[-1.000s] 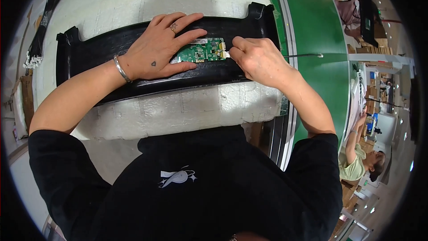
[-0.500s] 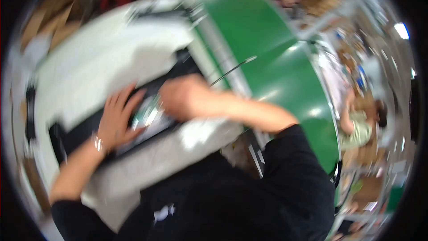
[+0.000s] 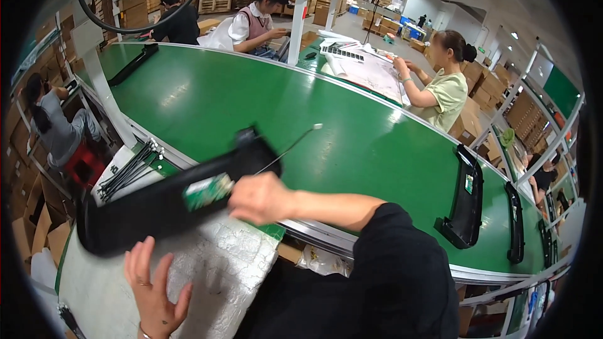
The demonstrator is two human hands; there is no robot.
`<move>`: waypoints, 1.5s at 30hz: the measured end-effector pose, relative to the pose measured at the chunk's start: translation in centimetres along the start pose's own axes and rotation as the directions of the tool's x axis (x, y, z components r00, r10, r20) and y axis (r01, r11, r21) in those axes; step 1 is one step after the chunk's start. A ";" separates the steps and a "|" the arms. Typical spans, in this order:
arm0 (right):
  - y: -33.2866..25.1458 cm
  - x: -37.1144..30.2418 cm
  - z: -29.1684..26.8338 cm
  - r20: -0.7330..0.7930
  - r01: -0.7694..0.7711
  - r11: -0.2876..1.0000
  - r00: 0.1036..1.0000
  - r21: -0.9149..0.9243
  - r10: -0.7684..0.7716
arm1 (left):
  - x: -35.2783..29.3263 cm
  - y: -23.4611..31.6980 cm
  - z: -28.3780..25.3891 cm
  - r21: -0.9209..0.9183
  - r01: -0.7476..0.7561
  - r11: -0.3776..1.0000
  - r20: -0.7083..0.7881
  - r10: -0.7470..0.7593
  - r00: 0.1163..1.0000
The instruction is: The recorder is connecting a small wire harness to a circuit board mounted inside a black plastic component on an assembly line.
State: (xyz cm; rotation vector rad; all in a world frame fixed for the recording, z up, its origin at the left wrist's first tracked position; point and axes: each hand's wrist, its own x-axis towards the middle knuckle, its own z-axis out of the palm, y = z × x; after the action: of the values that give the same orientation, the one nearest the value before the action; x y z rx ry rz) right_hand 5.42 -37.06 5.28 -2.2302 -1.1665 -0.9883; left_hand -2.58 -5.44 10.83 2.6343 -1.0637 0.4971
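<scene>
My right hand (image 3: 260,198) is closed at the near edge of a long black plastic housing (image 3: 138,216), which hangs tilted and motion-blurred above the worktable. A small green circuit board (image 3: 208,193) sits in the housing beside my knuckles. From near that hand a thin dark cable (image 3: 290,147) sticks out to the upper right, with a white plug at its tip. My left hand (image 3: 154,289) is open, fingers spread, just below the housing's near edge, holding nothing. My right fingertips are hidden.
A bundle of black cables (image 3: 132,169) lies on the white worktable (image 3: 220,276). Beyond runs a green conveyor (image 3: 352,169) carrying more black housings (image 3: 466,201) on the right and one (image 3: 133,66) at far left. Several people work around it; a metal post (image 3: 103,81) stands at left.
The housing has come up off the worktable and shifted toward the conveyor, still with my right hand. My left hand has come off it. The view has turned and sharpened.
</scene>
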 end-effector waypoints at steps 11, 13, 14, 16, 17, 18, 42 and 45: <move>23.4 -6.6 -1.2 -0.296 -0.626 0.414 0.724 -0.661 0.623 | 0.2 -2.1 14.5 -0.107 0.270 0.957 0.113 -0.258 0.959; 23.0 -2.4 3.8 -0.307 -0.617 0.540 0.772 -0.573 0.556 | 0.4 -2.3 15.2 -0.032 0.357 0.934 0.095 -0.353 0.931; 21.7 -0.3 6.5 -0.240 -0.559 0.654 0.823 -0.511 0.515 | 0.3 -2.4 15.3 -0.035 0.371 0.928 0.094 -0.366 0.926; 19.7 2.7 10.9 -0.093 -0.421 0.826 0.903 -0.374 0.419 | 1.3 -2.5 15.2 -0.062 0.365 0.929 0.075 -0.360 0.930; 17.0 4.7 12.9 -0.065 -0.420 0.870 0.906 -0.258 0.418 | 1.7 -2.7 15.2 -0.074 0.369 0.927 0.051 -0.366 0.929; 15.2 6.3 14.2 0.004 -0.367 0.913 0.927 -0.176 0.374 | 2.3 -2.7 15.4 -0.063 0.356 0.932 0.030 -0.355 0.934; 4.4 15.9 31.4 0.169 -0.232 0.972 0.958 -0.024 0.233 | 1.2 -8.4 15.6 -0.708 0.342 0.619 -0.153 -0.606 0.781; 4.6 16.3 30.5 0.026 -0.083 0.995 0.996 0.063 0.081 | 1.4 -8.7 15.4 -0.697 0.360 0.621 -0.130 -0.603 0.787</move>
State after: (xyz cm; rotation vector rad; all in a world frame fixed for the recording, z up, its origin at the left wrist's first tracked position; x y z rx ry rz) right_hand 27.58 -11.18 -2.44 -2.2263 -1.0914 -0.8821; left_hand 7.83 -5.70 -3.52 1.9664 -0.2642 0.3664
